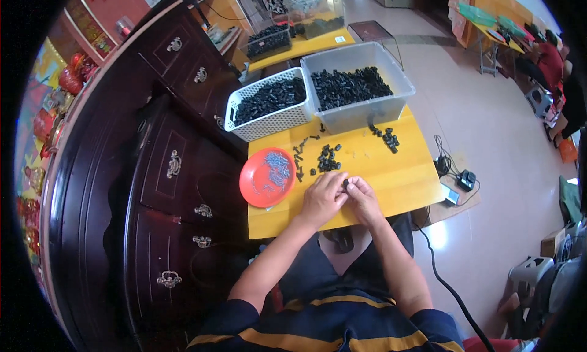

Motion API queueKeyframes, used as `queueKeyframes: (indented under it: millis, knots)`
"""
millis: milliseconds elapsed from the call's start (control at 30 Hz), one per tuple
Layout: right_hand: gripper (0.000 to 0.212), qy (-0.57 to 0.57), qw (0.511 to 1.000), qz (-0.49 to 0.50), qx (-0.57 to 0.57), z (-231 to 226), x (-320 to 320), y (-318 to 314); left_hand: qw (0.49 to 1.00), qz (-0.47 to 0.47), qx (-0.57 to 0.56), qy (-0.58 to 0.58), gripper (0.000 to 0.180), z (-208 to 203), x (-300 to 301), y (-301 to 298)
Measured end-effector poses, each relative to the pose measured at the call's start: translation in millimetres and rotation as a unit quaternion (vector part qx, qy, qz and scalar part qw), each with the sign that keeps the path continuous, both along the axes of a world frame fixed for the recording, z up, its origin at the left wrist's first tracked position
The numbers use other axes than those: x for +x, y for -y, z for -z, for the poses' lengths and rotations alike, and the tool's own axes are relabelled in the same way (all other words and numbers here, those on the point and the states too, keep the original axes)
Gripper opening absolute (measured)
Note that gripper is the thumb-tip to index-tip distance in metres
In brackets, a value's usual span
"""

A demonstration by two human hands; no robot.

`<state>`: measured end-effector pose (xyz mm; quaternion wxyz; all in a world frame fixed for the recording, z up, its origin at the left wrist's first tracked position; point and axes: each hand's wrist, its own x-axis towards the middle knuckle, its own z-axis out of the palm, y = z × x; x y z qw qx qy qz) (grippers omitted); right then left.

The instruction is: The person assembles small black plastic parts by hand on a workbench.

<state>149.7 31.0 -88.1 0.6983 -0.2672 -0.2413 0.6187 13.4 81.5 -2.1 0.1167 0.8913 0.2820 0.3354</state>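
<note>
My left hand and my right hand meet over the front of the yellow table. Between their fingertips is a small black plastic part, gripped from both sides; its exact shape is mostly covered by the fingers. Just beyond the hands lies a loose pile of small black parts. A red plate left of my left hand holds many small silvery screw-like pieces. Thin black pieces form a line beside the plate. More black parts lie farther right.
A white perforated basket and a clear plastic bin, both filled with black parts, stand at the table's far side. Dark wooden drawers flank the left. Cables and a small black device sit at the right. People sit far right.
</note>
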Motion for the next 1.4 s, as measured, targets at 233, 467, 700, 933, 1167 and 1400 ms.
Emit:
queueKeyframes:
  millis: [233, 467, 700, 933, 1167, 1400]
  knots:
    - [0.016, 0.018, 1.000, 0.008, -0.006, 18, 5, 1, 1.000, 0.017, 0.019, -0.012, 0.036, 7, 3, -8]
    - [0.029, -0.035, 0.999, -0.001, 0.014, 16, 2, 2, 0.999, 0.018, -0.049, 0.011, 0.035, 0, -1, -9]
    - [0.031, -0.045, 0.999, -0.006, 0.027, 21, 4, 0, 0.997, -0.006, -0.060, 0.046, 0.029, -11, -13, -4]
    - [0.033, -0.027, 0.999, 0.001, 0.017, 14, 7, 0, 0.958, -0.082, -0.197, -0.192, 0.033, -19, -66, -39]
    - [0.034, -0.030, 0.999, -0.001, 0.023, 16, 7, 6, 0.958, -0.132, -0.155, -0.203, 0.032, -71, -95, -169]
    - [0.034, -0.017, 1.000, 0.000, 0.008, 15, 4, 4, 0.968, -0.163, -0.161, 0.098, 0.045, -74, -122, -246]
